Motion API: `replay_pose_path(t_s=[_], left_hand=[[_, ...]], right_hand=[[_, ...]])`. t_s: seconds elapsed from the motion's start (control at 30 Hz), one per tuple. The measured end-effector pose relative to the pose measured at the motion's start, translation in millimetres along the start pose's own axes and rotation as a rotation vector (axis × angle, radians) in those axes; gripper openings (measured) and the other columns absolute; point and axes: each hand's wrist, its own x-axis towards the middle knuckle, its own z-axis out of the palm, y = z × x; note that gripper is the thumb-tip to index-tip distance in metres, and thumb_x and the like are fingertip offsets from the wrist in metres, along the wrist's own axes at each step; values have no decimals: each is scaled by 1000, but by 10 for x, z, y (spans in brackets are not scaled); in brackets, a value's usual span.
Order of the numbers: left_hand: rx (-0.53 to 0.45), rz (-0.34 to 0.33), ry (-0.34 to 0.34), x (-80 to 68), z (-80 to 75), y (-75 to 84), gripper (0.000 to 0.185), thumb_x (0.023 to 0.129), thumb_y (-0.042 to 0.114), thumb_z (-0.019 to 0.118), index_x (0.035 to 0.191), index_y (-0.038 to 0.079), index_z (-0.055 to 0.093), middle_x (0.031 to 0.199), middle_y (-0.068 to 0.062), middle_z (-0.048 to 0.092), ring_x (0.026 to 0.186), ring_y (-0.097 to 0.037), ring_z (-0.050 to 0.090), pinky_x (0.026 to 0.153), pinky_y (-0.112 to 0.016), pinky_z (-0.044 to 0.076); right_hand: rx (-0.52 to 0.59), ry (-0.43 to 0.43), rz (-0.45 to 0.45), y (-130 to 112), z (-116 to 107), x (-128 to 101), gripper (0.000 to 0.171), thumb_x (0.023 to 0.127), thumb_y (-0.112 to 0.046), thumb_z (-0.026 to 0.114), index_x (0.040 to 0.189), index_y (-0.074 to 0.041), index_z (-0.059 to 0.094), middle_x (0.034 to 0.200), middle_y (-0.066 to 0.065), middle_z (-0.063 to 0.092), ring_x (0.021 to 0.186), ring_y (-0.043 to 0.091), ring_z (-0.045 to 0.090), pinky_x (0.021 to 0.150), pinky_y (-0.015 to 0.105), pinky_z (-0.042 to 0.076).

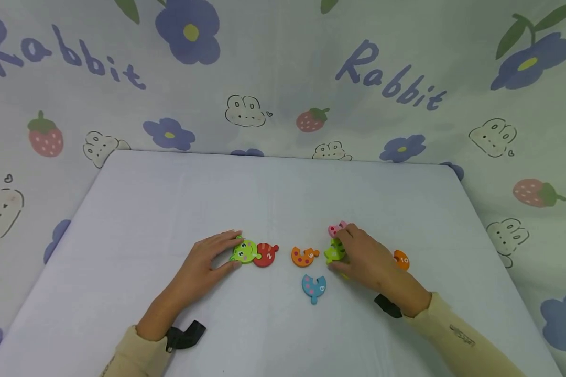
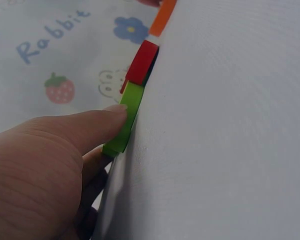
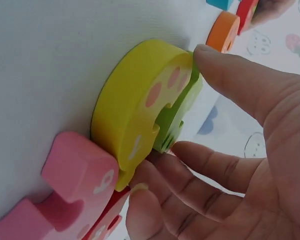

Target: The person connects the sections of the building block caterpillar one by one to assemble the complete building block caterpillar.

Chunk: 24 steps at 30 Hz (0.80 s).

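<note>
My left hand (image 1: 203,267) pinches a green puzzle piece with an animal face (image 1: 244,251) between thumb and fingers, flat on the table. Joined to its right side is a red piece marked 2 (image 1: 265,255). Farther right, my right hand (image 1: 365,259) holds a green puzzle piece (image 3: 182,112), thumb on one edge and fingers at the other. A yellow piece (image 3: 135,95) lies right beside it, mostly covered by the hand in the head view. Between the hands sit an orange piece with red dots (image 1: 303,257) and, nearer me, a blue piece (image 1: 314,287).
Beyond the right hand lies a pink piece (image 1: 336,229). An orange piece marked 10 (image 1: 402,260) shows partly behind that hand. In the right wrist view a red piece (image 3: 106,220) peeks out beside the pink one. A white cloth covers the table (image 1: 193,193).
</note>
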Motion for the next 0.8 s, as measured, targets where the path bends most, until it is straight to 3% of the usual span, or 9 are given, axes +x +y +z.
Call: replay_pose_path(t_s=[0.23,0.43,0.8], left_hand=[[-5,10,4,0,-2,-10,57,91,12,83,144,16,64,156,0,53,146,-29,44,116,-60,31],[5,21,3,10,2,-12,56,91,13,83,144,17,64,156,-1,53,146,-29,44,116,-59,30],[6,12,3,2,-5,11,56,91,12,83,143,15,64,155,-2,54,146,-30,45,116,-60,30]], right_hand=[[-23,-28,25,-24,32,40,76,82,-50,88,136,-3,62,128,15,62,100,26,59,80,41,60],[-43,-33,23,-41,53,60,74,83,-49,88,136,-4,63,119,10,60,95,22,55,74,37,58],[-35,-28,2,-41,82,41,72,83,-44,89,138,-5,63,128,13,60,100,23,57,80,39,61]])
